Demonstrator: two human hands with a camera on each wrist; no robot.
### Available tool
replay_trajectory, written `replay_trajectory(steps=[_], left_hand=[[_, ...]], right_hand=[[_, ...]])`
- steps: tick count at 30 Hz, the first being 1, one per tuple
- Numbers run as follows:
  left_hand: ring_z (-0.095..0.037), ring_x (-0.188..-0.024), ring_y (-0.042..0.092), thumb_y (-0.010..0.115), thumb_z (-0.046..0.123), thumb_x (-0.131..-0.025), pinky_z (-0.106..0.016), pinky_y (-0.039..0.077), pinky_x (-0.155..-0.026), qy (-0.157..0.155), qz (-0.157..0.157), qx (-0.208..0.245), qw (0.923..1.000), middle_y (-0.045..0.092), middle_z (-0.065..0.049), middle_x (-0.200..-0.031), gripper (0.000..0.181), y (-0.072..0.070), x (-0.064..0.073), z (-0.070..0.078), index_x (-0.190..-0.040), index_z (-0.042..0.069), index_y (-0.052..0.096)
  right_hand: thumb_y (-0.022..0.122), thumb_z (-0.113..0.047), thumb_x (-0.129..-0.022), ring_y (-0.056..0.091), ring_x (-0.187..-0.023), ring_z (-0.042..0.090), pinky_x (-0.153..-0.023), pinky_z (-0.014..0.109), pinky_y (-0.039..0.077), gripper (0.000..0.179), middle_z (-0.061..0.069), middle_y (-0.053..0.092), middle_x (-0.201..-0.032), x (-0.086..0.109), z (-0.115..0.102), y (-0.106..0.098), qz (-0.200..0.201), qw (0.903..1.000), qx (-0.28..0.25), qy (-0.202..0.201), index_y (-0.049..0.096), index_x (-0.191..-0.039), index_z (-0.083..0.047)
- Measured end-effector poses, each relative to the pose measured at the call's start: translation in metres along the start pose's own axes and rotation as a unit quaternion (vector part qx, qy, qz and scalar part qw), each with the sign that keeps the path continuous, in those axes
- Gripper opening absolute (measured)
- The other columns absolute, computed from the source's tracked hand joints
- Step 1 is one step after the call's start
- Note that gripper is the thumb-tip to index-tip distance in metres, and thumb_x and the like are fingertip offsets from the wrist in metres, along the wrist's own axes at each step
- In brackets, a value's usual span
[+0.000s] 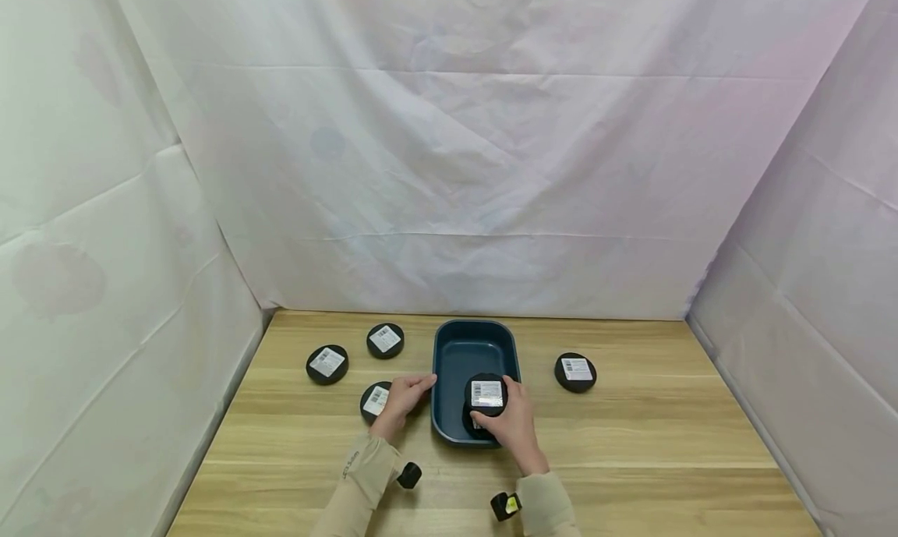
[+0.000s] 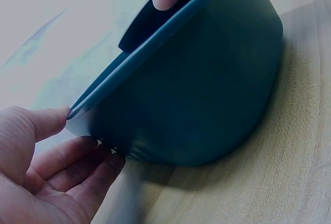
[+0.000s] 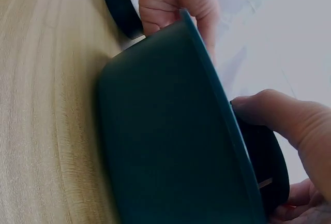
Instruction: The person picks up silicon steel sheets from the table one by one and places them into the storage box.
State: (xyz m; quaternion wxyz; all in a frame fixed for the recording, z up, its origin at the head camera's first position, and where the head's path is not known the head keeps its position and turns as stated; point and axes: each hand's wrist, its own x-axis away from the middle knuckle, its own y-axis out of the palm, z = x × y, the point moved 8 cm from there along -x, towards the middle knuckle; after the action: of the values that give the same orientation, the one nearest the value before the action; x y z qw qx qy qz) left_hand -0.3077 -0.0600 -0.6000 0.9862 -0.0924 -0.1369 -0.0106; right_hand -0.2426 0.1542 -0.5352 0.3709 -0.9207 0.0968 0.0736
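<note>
A dark blue rectangular container (image 1: 449,436) stands on the table. My left hand (image 1: 403,400) holds its left side. In the left wrist view the thumb (image 2: 51,121) is at the rim and the other fingers touch the outer wall. My right hand (image 1: 515,420) grips a round black disc (image 1: 487,394) with a white barcode label, between thumb and fingers, at the container's near right part. Beneath that disc, another black disc (image 1: 474,426) lies inside the container, mostly covered. Right beside my left hand, a labelled black disc (image 1: 374,403) is partly hidden by it.
Two more labelled black discs, one at the far left (image 1: 327,365) and one behind it (image 1: 385,340), lie left of the container. Another disc (image 1: 575,372) lies to its right. White cloth (image 1: 449,171) hangs behind the wooden table (image 1: 645,443) and on both sides.
</note>
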Motion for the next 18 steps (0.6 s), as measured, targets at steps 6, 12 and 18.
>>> replay_trajectory(steps=[6,12,18], left_hand=[[-0.014,-0.090,0.058,0.068,0.026,-0.086,-0.025,0.044,-0.076,-0.001,-0.003,0.007,1.0000,0.069,-0.013,-0.102,0.034,0.001,0.001,0.000,-0.102,-0.003,0.071],[-0.018,-0.096,0.059,0.067,0.025,-0.086,-0.027,0.045,-0.079,0.007,-0.005,0.008,0.9999,0.069,-0.015,-0.103,0.033,0.001,0.002,0.002,-0.103,-0.004,0.070],[-0.018,-0.095,0.058,0.067,0.024,-0.086,-0.027,0.045,-0.079,0.000,-0.001,0.010,0.9999,0.069,-0.015,-0.103,0.032,0.000,0.002,0.000,-0.103,-0.004,0.070]], right_hand=[[0.087,-0.022,-0.060,0.052,-0.103,0.038,-0.089,0.049,0.044,0.086,0.026,0.050,-0.116,0.000,0.000,0.006,-0.024,0.9995,0.013,0.012,0.045,-0.126,0.012],[0.088,-0.022,-0.059,0.052,-0.102,0.037,-0.090,0.048,0.044,0.087,0.027,0.049,-0.115,-0.001,-0.003,0.010,-0.048,0.9978,0.035,0.031,0.045,-0.125,0.013],[0.088,-0.021,-0.059,0.051,-0.101,0.036,-0.090,0.049,0.044,0.087,0.027,0.047,-0.115,-0.001,-0.002,0.015,-0.070,0.9951,0.044,0.053,0.044,-0.125,0.013]])
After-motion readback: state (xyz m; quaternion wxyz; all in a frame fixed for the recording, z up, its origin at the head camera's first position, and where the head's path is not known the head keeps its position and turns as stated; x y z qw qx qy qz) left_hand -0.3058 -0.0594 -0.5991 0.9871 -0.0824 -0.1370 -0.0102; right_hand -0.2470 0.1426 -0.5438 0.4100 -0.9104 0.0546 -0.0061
